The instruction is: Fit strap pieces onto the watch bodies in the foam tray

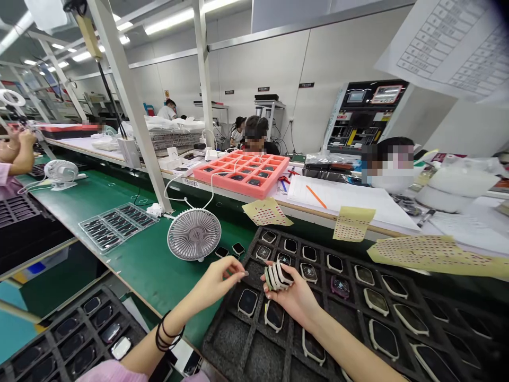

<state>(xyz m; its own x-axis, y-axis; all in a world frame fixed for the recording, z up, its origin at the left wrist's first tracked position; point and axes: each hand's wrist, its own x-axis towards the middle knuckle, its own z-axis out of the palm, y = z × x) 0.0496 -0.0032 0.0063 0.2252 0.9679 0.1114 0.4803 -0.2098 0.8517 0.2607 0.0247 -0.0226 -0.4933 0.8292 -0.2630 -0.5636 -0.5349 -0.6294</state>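
My right hand (299,298) is closed around a stack of several smartwatch cases (277,276) with pale frames, holding it above a black foam tray (249,345). My left hand (217,280) is just left of the stack and apart from it, thumb and fingertips pinched together. Whether something small is between those fingertips I cannot make out. Many tray compartments hold single watch cases, among them one with a dark screen (248,302) below my left fingertips and a purple one (340,286) farther right.
A white fan (194,234) stands on the green bench (155,270), near two loose watches (238,248). Left is a clear tray (119,225); lower left, another foam tray (59,339) with watches. An orange tray (242,172) sits on the shelf. Other people work beyond.
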